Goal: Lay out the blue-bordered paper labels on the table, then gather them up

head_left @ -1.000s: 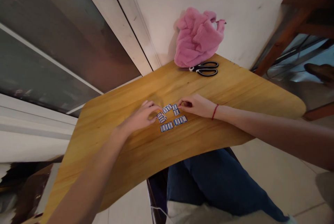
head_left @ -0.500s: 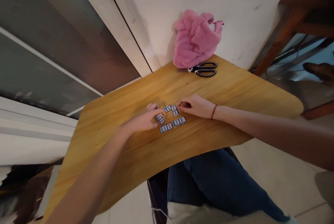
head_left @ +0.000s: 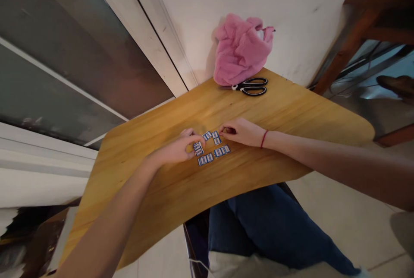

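Observation:
Several small white pieces with blue edges lie in a rough ring on the wooden table; their exact kind is too small to tell. My left hand [head_left: 183, 147] curves its thumb and fingers around the left piece [head_left: 198, 148], gripping it by its sides. At the ring's right side, my right hand [head_left: 237, 131] is closed in a pinch, its fingertips at the edge of the upright right piece [head_left: 216, 138]. What the pinch holds is hidden. Nearer to me lie the lower left piece [head_left: 205, 159] and lower right piece [head_left: 222, 151]. Farthest away is the top piece [head_left: 207, 135].
Black-handled scissors [head_left: 254, 86] lie near the table's far edge, their blades partly under a pink plush cloth [head_left: 242, 51] against the wall. The wooden table [head_left: 155, 209] meets a sliding glass door [head_left: 80, 53] on the left. Wooden furniture [head_left: 352, 36] stands at right.
The left piece has turned slightly between my left fingers, from slanted to straighter. My right hand stays almost where it was.

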`<state>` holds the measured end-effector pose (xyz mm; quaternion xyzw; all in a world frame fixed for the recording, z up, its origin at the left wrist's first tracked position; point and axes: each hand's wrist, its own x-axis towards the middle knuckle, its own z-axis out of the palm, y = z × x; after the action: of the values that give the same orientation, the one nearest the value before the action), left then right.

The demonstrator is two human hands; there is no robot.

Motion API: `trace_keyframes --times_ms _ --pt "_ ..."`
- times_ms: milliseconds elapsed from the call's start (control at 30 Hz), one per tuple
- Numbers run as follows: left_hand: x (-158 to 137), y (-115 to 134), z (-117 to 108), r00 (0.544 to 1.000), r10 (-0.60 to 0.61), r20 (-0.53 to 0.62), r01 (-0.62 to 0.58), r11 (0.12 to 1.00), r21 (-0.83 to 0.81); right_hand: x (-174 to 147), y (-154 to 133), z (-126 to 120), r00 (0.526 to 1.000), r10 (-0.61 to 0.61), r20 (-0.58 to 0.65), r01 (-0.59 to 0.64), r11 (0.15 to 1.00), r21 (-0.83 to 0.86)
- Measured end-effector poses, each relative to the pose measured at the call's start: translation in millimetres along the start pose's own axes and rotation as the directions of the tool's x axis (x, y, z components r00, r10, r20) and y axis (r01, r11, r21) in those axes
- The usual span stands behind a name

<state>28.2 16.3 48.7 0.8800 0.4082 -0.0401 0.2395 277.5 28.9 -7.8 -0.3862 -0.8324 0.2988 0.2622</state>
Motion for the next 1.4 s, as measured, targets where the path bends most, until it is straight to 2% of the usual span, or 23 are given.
trace_keyframes --times_ms 100,167,233,367,633,833,967,1067,1167,1233,1400 --pt "6 1 1 0.988 -0.089 -0.130 0.083 0.995 -0.051 0 -2 0 1.000 0.008 -0.012 -0.008 1.000 0.007" --pt "13 1 7 0.956 -0.155 -0.248 0.159 0.987 -0.001 0 -3 -1 1.000 0.018 -0.018 -0.018 1.000 0.007" --pt "21 3 15 0.930 -0.187 -0.316 0.226 0.970 0.092 0 -3 -2 0.999 0.026 -0.021 -0.026 1.000 0.004" --pt "33 12 24 0.914 -0.232 -0.334 0.310 0.929 0.203 0 -3 -3 0.999 0.017 -0.031 -0.017 1.000 -0.003" --pt "43 38 23 0.843 -0.374 -0.388 0.505 0.800 0.326 1 -3 -3 0.999 -0.014 -0.044 0.014 1.000 -0.016" --pt "44 50 26 0.799 -0.470 -0.375 0.582 0.761 0.287 2 -2 -2 1.000 -0.014 -0.028 0.013 0.999 -0.029" --pt "41 41 21 0.784 -0.482 -0.390 0.584 0.787 0.201 1 -3 -3 1.000 -0.002 -0.019 0.002 1.000 -0.027" --pt "36 28 14 0.813 -0.417 -0.405 0.497 0.860 0.113 1 -4 -3 1.000 0.012 -0.017 -0.013 1.000 -0.020" --pt "29 17 11 0.900 -0.343 -0.270 0.372 0.926 0.063 2 -4 -3 1.000 0.008 -0.022 -0.008 1.000 -0.016" --pt "25 13 12 0.933 -0.311 -0.181 0.323 0.946 0.038 2 -3 -3 1.000 0.007 -0.026 -0.007 1.000 -0.015" --pt "22 11 19 0.940 -0.267 -0.213 0.282 0.958 0.045 2 -1 -2 1.000 -0.001 -0.029 0.000 1.000 -0.014"
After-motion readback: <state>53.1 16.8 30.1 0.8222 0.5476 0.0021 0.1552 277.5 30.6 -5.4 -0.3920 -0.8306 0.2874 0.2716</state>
